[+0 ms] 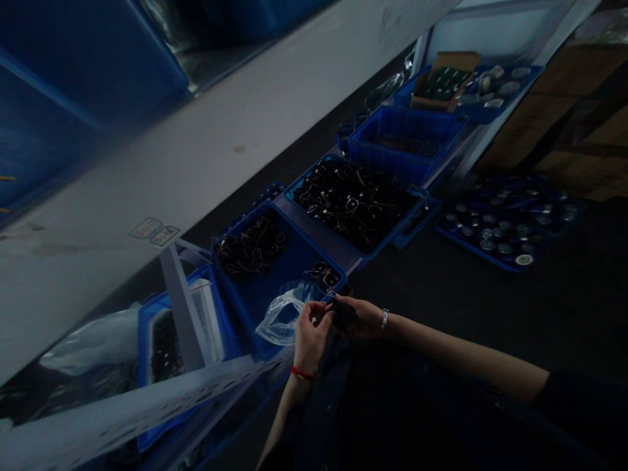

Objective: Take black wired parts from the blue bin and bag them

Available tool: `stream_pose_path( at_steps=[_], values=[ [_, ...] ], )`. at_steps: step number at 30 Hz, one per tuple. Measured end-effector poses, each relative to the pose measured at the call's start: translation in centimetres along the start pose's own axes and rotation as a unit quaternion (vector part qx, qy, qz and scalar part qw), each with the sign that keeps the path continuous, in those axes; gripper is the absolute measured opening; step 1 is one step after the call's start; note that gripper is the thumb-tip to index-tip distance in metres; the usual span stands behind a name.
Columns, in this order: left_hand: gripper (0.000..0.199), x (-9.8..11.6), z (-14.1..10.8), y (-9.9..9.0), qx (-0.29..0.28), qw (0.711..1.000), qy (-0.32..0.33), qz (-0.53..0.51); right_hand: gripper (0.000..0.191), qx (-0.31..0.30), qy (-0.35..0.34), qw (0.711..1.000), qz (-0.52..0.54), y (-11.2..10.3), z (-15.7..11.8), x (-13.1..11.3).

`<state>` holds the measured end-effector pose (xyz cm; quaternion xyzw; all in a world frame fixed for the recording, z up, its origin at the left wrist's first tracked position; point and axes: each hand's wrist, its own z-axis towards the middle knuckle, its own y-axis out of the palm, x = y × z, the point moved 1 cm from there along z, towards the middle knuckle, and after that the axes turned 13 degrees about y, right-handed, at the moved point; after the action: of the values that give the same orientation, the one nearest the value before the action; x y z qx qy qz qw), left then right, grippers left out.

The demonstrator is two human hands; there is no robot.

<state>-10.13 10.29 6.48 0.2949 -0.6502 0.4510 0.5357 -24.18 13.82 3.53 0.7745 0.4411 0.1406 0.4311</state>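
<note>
Black part [345,316] sits cradled in the curled right hand [364,316], apparently for steadiness, as the nearly closed left hand [309,335] pinches its edge, blue tray [298,256] at ten o'clock.

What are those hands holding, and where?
A small, black, blocky part: the right hand grips its right side, and the left hand has its fingertips at the left edge.

a dim workshop, with blue trays [289,245] of small wired parts [356,199] and stacked cardboard boxes [554,124]
</note>
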Motion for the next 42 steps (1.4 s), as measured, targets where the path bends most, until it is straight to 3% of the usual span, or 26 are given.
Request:
stream_pose_path(
  at_steps=[10, 16, 26, 29, 33, 35, 38, 42],
  values=[
    [0.039, -1.3, 0.7, 0.1, -0.057, 0.994, -0.035, -0.088, 0.040, -0.007, 0.027, 1.000, 0.005, -0.4, 0.1, -0.1],
    [0.042, -1.9, 1.0, 0.0, -0.121, 0.984, -0.067, -0.111, 0.040, -0.020, 0.019, 1.000, 0.003, -0.9, 0.9, 0.2],
    [0.044, -2.4, 0.5, 0.9, -0.094, 0.993, -0.051, -0.054, 0.044, 0.010, 0.025, 1.000, -0.007, -0.5, 1.3, -0.1],
    [0.051, -3.0, 0.8, -0.8, -0.080, 0.996, -0.039, 0.005, 0.045, 0.031, 0.023, 0.999, -0.021, -0.3, 1.3, -0.3],
    [0.058, -5.2, 2.2, -4.7, 0.000, 0.986, -0.042, 0.159, 0.044, 0.091, -0.020, 0.994, -0.063, -0.6, 1.7, -0.8],
    [0.056, -7.1, 3.0, -5.7, 0.025, 0.968, -0.059, 0.244, 0.041, 0.143, -0.061, 0.983, -0.100, -1.1, 2.3, -1.2],
    [0.067, -10.3, 4.3, -5.6, 0.033, 0.938, -0.089, 0.335, 0.033, 0.233, -0.119, 0.946, -0.191, -1.9, 3.7, -2.2],
    [0.048, -13.7, 5.6, -6.6, 0.019, 0.902, -0.176, 0.395, 0.034, 0.328, -0.178, 0.846, -0.382, -1.8, 6.0, -3.7]
  ],
)
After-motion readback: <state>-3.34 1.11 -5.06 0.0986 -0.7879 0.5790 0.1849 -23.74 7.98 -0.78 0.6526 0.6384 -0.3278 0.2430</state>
